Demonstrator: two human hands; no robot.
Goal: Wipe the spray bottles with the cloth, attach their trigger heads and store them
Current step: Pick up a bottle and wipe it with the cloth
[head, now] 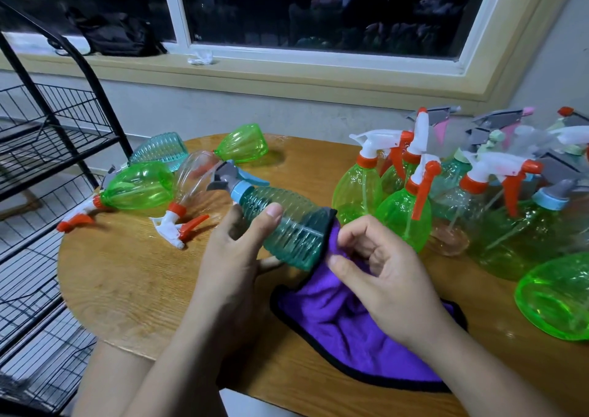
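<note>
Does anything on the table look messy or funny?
A bit. On the left of the table, several bottles lie tipped on their sides, like the green bottle and the clear bottle, while the bottles on the right stand upright. No spill or breakage shows.

The left hand (pixel 232 257) is curled round the bottle (pixel 287 225), thumb on top; just right of that grip, the cloth (pixel 344 327) is pinched, seemingly thumb-to-forefinger, by the right hand (pixel 385 270).

No readable text, labels or numbers anywhere
</note>
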